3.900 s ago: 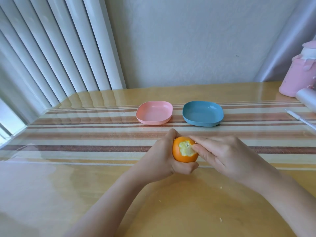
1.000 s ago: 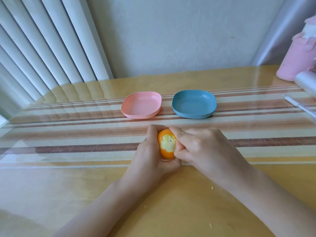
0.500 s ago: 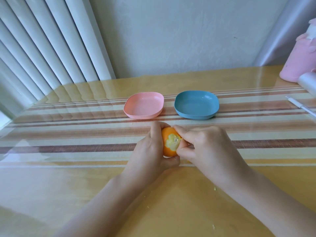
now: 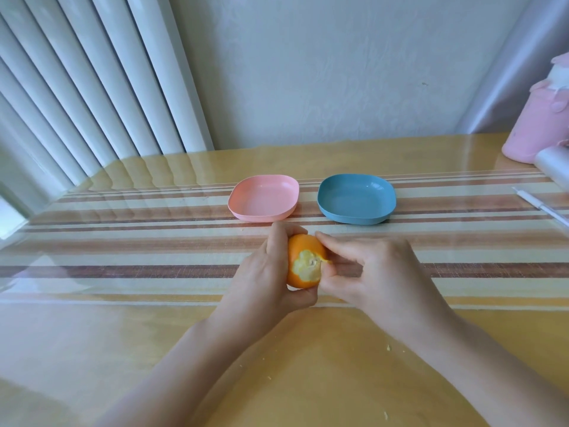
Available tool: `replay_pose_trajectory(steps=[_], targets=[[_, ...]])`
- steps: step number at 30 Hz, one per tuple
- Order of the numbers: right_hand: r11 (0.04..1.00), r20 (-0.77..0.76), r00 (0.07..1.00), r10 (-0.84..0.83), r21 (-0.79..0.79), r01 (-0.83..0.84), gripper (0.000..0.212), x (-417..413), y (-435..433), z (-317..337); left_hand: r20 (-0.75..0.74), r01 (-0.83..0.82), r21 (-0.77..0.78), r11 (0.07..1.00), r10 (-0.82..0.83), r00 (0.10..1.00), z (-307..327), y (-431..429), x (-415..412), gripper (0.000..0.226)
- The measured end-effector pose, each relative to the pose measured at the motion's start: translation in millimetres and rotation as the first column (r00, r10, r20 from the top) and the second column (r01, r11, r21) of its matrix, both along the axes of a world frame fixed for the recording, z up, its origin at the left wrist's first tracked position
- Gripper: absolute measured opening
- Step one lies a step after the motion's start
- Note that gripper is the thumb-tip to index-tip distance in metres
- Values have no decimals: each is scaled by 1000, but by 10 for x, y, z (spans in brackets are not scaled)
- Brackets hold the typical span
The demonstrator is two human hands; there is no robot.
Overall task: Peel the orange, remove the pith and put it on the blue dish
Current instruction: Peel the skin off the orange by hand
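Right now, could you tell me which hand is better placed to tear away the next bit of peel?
The right hand: its fingertips pinch the peel edge beside the bare patch, while the left hand is wrapped round the orange, holding it steady.

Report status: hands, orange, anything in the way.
Left hand grips orange; right hand pinches peel edge. Orange mostly unpeeled, one pale patch bared. Blue dish bare, nothing between it and hands.

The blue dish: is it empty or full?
Empty: the blue dish shows only its bare inside, and the orange, mostly unpeeled, is gripped in the left hand.
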State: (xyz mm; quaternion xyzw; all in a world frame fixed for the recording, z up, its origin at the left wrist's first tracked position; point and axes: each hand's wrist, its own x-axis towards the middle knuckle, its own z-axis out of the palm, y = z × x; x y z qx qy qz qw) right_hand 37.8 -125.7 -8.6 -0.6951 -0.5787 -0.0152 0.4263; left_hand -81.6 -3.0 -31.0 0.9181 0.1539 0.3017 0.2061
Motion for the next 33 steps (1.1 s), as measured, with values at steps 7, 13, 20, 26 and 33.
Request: replay_pose_trajectory(steps=[7,13,20,26,33], targets=[[993,226,968,-106,-34,116,45,-127,-29,14,4,12,117,993,-13,1000,-52,-62,-21,60],[996,300,950,-88,8,89,38,-118,-39,30,-5,-15,94,995,16,1000,-57,-111,-68,55],[941,-25,995,101,-323,-104,38,97,-197,116,-101,61,-13,998,-62,993,-70,-99,-71,60],[985,200,980,9,-168,25,29,37,-127,51,-68,-4,18,1000,5,998,-97,-148,-54,57],[995,271,962,-34,-81,58,22,113,-100,2,-45,40,-75,996,-44,998,-102,-163,-29,56]])
